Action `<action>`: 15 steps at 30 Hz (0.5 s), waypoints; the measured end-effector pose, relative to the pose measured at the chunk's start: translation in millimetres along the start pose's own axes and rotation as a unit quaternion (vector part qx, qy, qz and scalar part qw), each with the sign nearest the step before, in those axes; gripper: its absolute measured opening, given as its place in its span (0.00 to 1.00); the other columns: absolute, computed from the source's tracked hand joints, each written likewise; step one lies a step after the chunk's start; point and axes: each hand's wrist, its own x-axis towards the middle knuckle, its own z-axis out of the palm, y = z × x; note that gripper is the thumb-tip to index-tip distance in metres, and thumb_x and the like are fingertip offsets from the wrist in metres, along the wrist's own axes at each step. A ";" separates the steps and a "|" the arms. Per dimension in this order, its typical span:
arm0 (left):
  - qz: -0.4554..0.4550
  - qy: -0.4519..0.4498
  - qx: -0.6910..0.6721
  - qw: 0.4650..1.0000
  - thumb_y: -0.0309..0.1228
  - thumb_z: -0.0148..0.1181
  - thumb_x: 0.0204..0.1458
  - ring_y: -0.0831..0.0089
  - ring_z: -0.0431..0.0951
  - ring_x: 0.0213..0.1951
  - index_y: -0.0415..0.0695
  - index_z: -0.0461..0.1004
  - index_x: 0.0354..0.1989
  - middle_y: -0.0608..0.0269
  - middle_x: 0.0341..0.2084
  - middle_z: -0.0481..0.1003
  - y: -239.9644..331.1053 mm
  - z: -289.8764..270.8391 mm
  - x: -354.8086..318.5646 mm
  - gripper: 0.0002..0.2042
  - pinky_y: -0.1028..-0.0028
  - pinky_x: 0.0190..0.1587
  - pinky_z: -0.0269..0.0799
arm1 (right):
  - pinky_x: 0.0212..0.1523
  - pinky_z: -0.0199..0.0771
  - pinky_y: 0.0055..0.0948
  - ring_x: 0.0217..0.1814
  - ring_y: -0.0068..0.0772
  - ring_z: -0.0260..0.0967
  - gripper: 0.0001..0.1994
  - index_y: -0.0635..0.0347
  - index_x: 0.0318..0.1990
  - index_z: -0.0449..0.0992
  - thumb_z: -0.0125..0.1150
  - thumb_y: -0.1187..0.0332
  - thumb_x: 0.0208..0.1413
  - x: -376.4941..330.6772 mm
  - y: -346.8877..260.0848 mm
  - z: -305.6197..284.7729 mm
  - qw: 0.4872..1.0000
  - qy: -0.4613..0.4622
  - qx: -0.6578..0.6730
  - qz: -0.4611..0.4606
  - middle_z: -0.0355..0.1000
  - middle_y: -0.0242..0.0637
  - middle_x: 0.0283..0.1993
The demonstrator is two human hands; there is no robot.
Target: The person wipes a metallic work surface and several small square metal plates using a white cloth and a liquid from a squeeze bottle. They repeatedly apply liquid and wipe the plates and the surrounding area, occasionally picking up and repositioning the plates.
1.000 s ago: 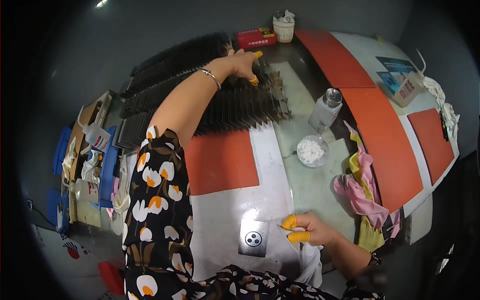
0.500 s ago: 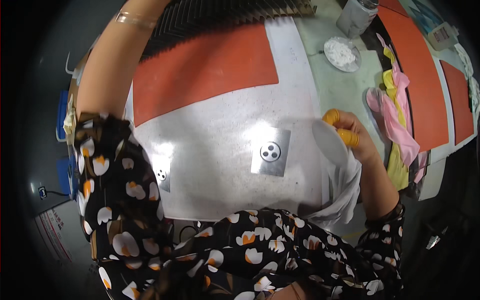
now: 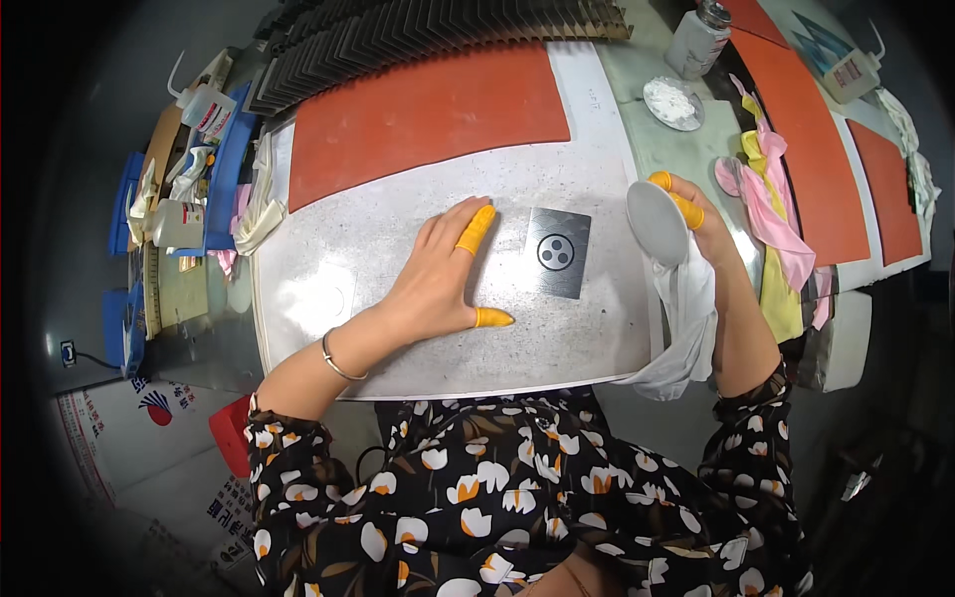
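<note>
My left hand is over the white work surface with bare palm down and thumb and fingers spread. Yellow finger cots cover its thumb and forefinger, and nothing is in it. Just to its right lies a square metal plate with a dark ring and three dark round spots, apart from the fingers. My right hand, also in yellow finger cots, grips a round grey pad by its edge. A white cloth hangs below the pad from that hand. Glare partly hides a second plate left of my left hand.
An orange-red mat lies beyond the plates, with a row of dark upright plates behind it. At right are a dish of white powder, a metal-topped bottle and pink and yellow cloths. Squeeze bottles stand left.
My left hand has come back from the far row of dark plates to beside the metal plate. My right hand still holds the pad and cloth. The view has shifted slightly.
</note>
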 end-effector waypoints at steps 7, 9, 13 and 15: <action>-0.009 -0.028 -0.014 0.999 0.45 0.74 0.23 0.51 0.48 0.62 0.37 0.48 0.61 0.49 0.60 0.50 4.0 9.8 11.3 0.54 0.58 0.62 0.46 | 0.40 0.60 0.15 0.35 0.12 0.62 0.15 0.58 0.40 0.71 0.58 0.59 0.50 2.5 -0.4 -6.4 0.997 -0.068 0.028 -0.008 0.68 0.22 0.34; -0.016 -0.032 -0.015 0.999 0.45 0.74 0.23 0.51 0.48 0.62 0.37 0.48 0.61 0.49 0.60 0.49 3.2 10.3 11.3 0.54 0.57 0.63 0.45 | 0.39 0.60 0.14 0.35 0.11 0.62 0.13 0.58 0.40 0.72 0.57 0.60 0.51 1.8 -3.3 -0.4 0.999 -0.036 -0.012 -0.018 0.68 0.21 0.34; -0.017 -0.030 -0.027 0.999 0.46 0.74 0.24 0.52 0.46 0.63 0.35 0.49 0.60 0.49 0.60 0.50 0.6 12.2 11.4 0.53 0.54 0.63 0.42 | 0.38 0.60 0.14 0.34 0.10 0.62 0.11 0.57 0.38 0.72 0.56 0.61 0.51 3.9 -5.0 -2.1 0.998 -0.064 -0.019 -0.014 0.68 0.20 0.32; -0.018 -0.033 -0.030 0.999 0.46 0.74 0.24 0.52 0.46 0.63 0.34 0.50 0.59 0.49 0.60 0.50 -0.3 12.7 12.3 0.53 0.53 0.63 0.41 | 0.38 0.60 0.14 0.34 0.10 0.62 0.10 0.57 0.37 0.72 0.56 0.62 0.52 3.7 -3.5 -3.5 0.998 -0.058 -0.020 -0.002 0.68 0.20 0.32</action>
